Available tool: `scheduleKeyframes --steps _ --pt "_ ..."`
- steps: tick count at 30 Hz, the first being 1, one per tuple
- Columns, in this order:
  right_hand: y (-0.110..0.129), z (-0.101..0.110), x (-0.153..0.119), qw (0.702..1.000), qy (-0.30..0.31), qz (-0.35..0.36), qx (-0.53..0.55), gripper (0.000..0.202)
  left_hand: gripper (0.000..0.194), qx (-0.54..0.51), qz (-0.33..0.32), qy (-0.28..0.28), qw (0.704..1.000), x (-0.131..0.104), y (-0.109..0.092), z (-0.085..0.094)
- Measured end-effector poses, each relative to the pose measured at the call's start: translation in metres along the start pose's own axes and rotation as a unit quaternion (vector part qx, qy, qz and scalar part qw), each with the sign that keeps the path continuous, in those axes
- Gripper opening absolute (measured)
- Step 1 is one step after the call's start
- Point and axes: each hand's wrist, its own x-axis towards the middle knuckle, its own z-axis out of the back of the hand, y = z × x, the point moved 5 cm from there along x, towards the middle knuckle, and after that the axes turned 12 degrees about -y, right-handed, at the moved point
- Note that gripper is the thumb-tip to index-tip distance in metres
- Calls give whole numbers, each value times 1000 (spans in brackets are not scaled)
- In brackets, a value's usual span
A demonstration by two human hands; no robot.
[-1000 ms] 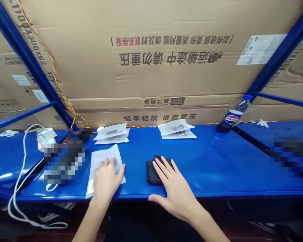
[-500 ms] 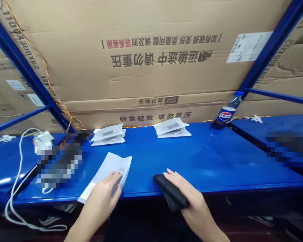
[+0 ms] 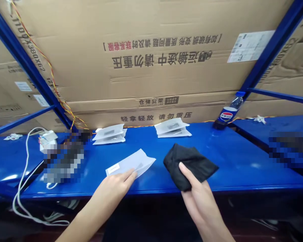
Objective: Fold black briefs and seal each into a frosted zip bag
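Observation:
My left hand (image 3: 121, 181) is closed on the near edge of a frosted plastic bag (image 3: 135, 161). The bag has a small white label at its left end, and a dark patch shows near my fingertips. My right hand (image 3: 197, 191) grips a folded black cloth (image 3: 184, 158), thumb on top and the other fingers hidden beneath. The cloth is partly spread out above the front of the blue shelf (image 3: 146, 141), to the right of the bag.
Two stacks of similar frosted bags, one left (image 3: 109, 133) and one right (image 3: 172, 127), lie along the back. Behind them stands a cardboard panel (image 3: 154, 79). A cola bottle (image 3: 226, 114) leans at the back right. White cable (image 3: 21, 198) hangs at left.
My left hand has moved right with the bag, which has turned to lie more sideways. My right hand has turned over and lifted the black cloth, which now looks wider and more spread.

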Motion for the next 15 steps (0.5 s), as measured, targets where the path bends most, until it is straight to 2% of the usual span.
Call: scheduleKeyframes --steps 1,3,4,5,6,7,8,10,11,12,13,15 --pt "0 -3 -3 999 -4 34 0 87 71 -5 -18 16 1000 5 -3 -3" --pt "1 -4 -9 988 -6 150 -28 78 72 -13 -23 28 999 14 -7 -7" --pt "3 -5 -13 971 11 231 -57 66 72 -20 -21 27 999 19 -9 -8" --pt "4 -8 -18 941 49 322 -90 51 71 -33 -17 20 999 23 -11 -8" --pt "4 -11 -25 893 111 418 -122 40 71 -55 -9 11 998 27 -14 -7" --pt "2 -15 -34 826 188 510 -148 35 69 -85 -2 4 996 31 -16 -6" --pt "-3 -18 -43 747 264 588 -167 36 68 -121 5 0 993 33 -17 -4" --pt "-14 -19 -52 598 360 689 -193 42 67 -183 19 -3 983 37 -18 -2" --pt "-18 -20 -52 549 374 717 -210 43 69 -204 25 -6 979 38 -17 -1" --pt "-20 -22 -49 519 371 736 -228 42 72 -220 31 -11 975 38 -16 -2" --pt "-22 -24 -44 502 360 748 -243 40 74 -232 37 -17 972 38 -14 -3" --pt "-22 -32 -36 485 335 761 -271 35 73 -249 49 -38 967 38 -9 -7"
